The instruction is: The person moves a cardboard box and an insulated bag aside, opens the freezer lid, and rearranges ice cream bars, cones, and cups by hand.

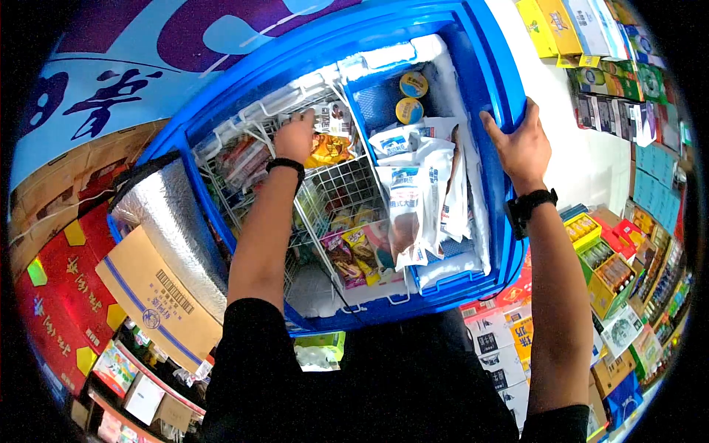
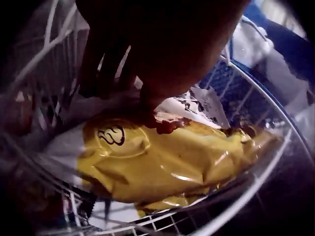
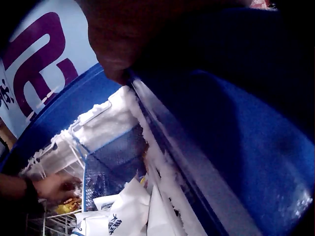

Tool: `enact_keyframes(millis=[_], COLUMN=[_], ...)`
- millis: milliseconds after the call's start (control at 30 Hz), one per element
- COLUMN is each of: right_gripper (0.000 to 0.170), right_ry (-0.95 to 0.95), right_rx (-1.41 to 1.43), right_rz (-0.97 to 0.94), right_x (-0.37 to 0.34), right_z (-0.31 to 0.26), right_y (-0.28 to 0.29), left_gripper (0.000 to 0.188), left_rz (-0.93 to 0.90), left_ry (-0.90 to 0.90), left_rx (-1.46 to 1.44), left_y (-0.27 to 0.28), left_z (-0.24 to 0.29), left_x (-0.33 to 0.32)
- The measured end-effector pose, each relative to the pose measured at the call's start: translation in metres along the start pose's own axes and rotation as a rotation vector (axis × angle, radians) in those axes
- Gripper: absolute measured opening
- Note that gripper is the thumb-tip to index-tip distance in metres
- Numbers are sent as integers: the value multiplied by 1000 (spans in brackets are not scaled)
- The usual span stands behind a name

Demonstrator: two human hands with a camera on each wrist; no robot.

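Inside the white wire basket of a blue freezer, the left hand (image 1: 295, 139) reaches down beside a yellow package (image 1: 329, 150). Seen from the left wrist, the fingers of this hand (image 2: 147, 64) point downward and the thumb touches the top of the yellow package (image 2: 162, 152); a white packet (image 2: 204, 105) lies behind it. Whether anything is pinched is not visible. The right hand (image 1: 523, 148) grips the freezer's blue rim (image 1: 509, 74), thumb on the inner side. In the right wrist view, the right hand (image 3: 118, 49) is at the frosted edge (image 3: 147, 123).
White ice cream packs (image 1: 410, 199) and two round tubs (image 1: 413, 85) fill the blue compartment. Pink and yellow packs (image 1: 358, 255) lie low in the basket. A cardboard box (image 1: 159, 299) and silver foil sheet (image 1: 170, 214) are at the left; stocked shelves (image 1: 642, 280) stand right.
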State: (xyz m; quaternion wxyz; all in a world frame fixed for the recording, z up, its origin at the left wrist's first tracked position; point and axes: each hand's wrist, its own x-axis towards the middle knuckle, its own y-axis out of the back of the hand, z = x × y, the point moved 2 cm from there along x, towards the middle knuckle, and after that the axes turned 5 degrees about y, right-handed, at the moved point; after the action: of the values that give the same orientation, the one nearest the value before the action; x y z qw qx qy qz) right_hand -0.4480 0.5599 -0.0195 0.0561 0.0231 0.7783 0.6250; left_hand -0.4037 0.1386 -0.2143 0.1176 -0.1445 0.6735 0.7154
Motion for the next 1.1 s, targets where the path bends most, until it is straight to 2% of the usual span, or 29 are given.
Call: enact_keyframes(millis=[67, 100, 200, 267, 333, 367, 433, 533, 567, 667, 733, 800, 900, 1033, 1100], right_gripper=[84, 84, 84, 84, 85, 85, 85, 86, 86, 87, 87, 86, 86, 86, 86], right_ry=[14, 13, 13, 15, 3, -3, -11, -20, -24, -6, -11, -39, -2, -6, -13], right_rx=[8, 1, -12, -15, -8, -5, -2, -10, -13, -4, -7, -30, -23, -19, -22], right_rz=[-1, 5, -12, 6, -10, -19, -19, -31, -37, -19, -27, -43, -2, -13, -25], right_x=[-2, 2, -2, 0, -4, -4, 0, 0, 0, 0, -4, -1, -2, -4, -1], right_z=[1, 1, 0, 0, -1, -2, -1, 0, -1, 0, -2, -5, -2, -1, -2], right_y=[1, 1, 0, 0, 1, 2, 2, 0, 1, 1, 2, 4, 1, 1, 2], left_gripper=[34, 45, 61, 67, 78, 86, 101, 109, 108, 105, 105, 102, 99, 89, 86], left_rz=[-51, -134, -92, -137, -113, -268, -564, -706, -530, -391, -199, -191, -196, 136, 195], left_ry=[96, 133, 101, -40, -135, -82, 23, -12, -49, -30, -57, -77, -82, 5, 33], left_rx=[-69, -73, -163, -138, -70, -57, -34, -88, -40, -51, -119, -78, 149, 126, 92], left_y=[-17, -14, 6, 21, 12, 6, 30, 41, 18, 8, 0, 4, 38, 28, 29], left_z=[-4, 0, 17, 29, 23, 17, 16, 17, 13, 19, 17, 15, 27, 36, 40], left_x=[10, 15, 4, -14, -26, -23, -8, -3, -4, -16, -30, -29, -36, -51, -59])
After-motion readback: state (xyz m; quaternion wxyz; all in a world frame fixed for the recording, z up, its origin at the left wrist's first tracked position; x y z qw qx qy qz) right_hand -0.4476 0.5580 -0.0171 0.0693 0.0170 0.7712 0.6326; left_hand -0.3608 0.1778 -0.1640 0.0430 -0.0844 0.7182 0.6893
